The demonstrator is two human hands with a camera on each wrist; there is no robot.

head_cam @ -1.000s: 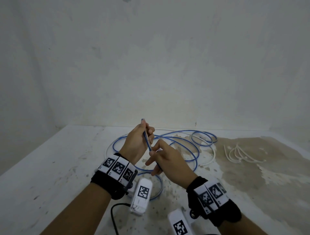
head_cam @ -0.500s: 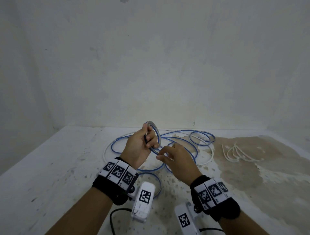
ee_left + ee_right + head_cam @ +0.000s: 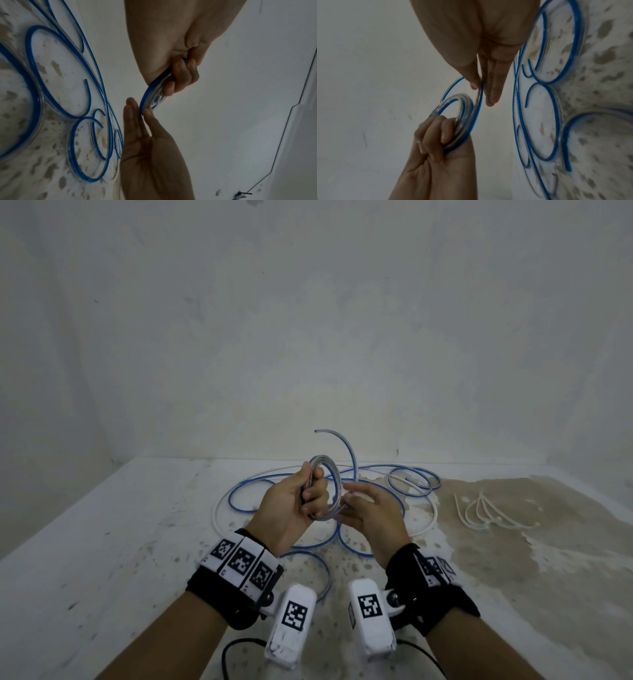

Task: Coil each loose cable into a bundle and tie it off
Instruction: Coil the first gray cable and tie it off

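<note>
Sprawling blue cable [image 3: 36, 108] covers the stained white table [image 3: 102, 542] (bare walls [image 3: 308, 337] behind).

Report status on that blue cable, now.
Left hand grips small coil of blue cable. Right hand pinches the next strand, fingers straight. Most cable loose on table, ties untouched at right. Nothing in the way.

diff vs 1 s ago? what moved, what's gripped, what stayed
The left hand, which held one straight cable end, now grips a small coil of several turns. The right hand shifted from under the left to beside the coil, fingers straightened, thumb pinching the blue cable there. A free strand now arcs above the coil. Unchanged: zip ties and loose cable on the table.
</note>
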